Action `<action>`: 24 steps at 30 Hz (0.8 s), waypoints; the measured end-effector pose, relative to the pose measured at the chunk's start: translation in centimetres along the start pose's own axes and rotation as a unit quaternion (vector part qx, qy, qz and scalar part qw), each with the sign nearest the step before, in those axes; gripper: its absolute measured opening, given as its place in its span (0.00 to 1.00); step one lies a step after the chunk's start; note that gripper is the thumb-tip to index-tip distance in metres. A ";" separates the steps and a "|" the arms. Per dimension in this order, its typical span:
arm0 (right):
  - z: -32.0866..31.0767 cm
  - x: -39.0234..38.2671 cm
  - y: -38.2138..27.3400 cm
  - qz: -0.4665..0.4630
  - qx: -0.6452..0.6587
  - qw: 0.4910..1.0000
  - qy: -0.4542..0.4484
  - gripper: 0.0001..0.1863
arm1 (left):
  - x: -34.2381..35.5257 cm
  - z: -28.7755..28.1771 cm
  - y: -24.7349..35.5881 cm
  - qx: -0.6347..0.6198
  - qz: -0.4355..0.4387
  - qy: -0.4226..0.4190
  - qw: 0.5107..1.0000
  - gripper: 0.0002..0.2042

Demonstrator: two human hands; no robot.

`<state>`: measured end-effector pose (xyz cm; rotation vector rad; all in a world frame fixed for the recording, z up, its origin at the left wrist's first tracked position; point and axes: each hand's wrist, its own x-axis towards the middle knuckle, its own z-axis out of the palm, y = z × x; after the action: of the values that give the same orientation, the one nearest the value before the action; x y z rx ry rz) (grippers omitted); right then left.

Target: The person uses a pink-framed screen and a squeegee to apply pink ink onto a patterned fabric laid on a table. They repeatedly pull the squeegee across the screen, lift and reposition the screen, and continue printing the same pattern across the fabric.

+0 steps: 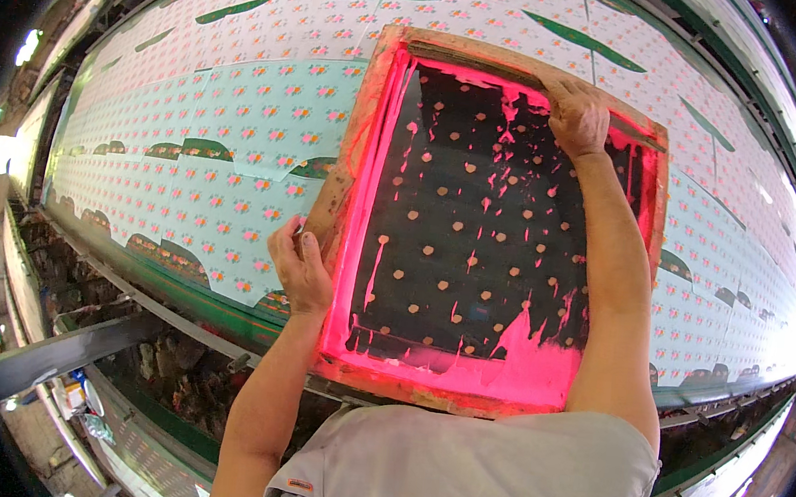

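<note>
A wooden screen-printing frame lies on patterned cloth in front of me. Its dark mesh carries small pale motifs and streaks of bright pink ink, which pools thickest at the near edge. My left hand grips the frame's left side, thumb up and fingers toward the outer edge. At the far end my right hand is closed over a long squeegee, which lies across the mesh just inside the far rail. My right forearm stretches over the right part of the screen.
Mint cloth and pale pink cloth with small flower prints cover a long green-edged table. Leaf-shaped cutouts show dark green between the pieces. A metal rail runs along the near edge, and a grey beam juts out at left.
</note>
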<state>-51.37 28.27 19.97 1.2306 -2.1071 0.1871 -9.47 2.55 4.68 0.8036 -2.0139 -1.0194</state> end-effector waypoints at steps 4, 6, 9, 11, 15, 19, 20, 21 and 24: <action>0.9 1.9 -1.5 0.095 0.037 0.987 -0.128 0.23 | -0.4 -0.3 0.1 0.017 0.013 -0.014 1.000 0.22; 0.8 3.4 -2.2 0.122 0.012 0.963 -0.240 0.26 | -0.6 -0.5 0.2 0.023 0.014 -0.020 0.999 0.22; 0.3 4.7 -3.0 0.148 0.011 0.944 -0.296 0.31 | -0.9 -0.6 0.3 0.022 0.003 -0.017 1.000 0.22; -0.4 4.9 -3.3 0.135 0.035 0.942 -0.306 0.31 | -1.1 -0.7 0.2 0.020 -0.003 -0.012 1.000 0.22; -2.1 4.0 -4.5 0.053 0.076 0.929 -0.359 0.29 | -1.5 -1.1 -0.2 0.009 -0.008 -0.015 1.000 0.22; -5.0 -0.3 -8.9 0.054 0.094 0.912 -0.395 0.29 | -1.8 -1.7 -0.6 -0.003 0.001 -0.017 1.000 0.22; -6.1 -1.2 -9.8 0.048 0.098 0.913 -0.394 0.29 | -1.8 -1.8 -0.6 -0.009 -0.006 -0.017 1.000 0.22; -6.9 -2.2 -11.3 0.044 0.086 0.912 -0.400 0.27 | -1.8 -1.9 -0.7 -0.021 -0.002 -0.016 1.000 0.22; -10.9 -6.3 -15.3 0.058 0.128 0.909 -0.392 0.24 | -2.0 -2.1 -1.1 -0.051 -0.006 -0.019 0.999 0.22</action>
<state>-31.65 29.28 21.14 1.4995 -2.9252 0.0100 -6.44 2.74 4.03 0.7473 -1.9743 -1.1414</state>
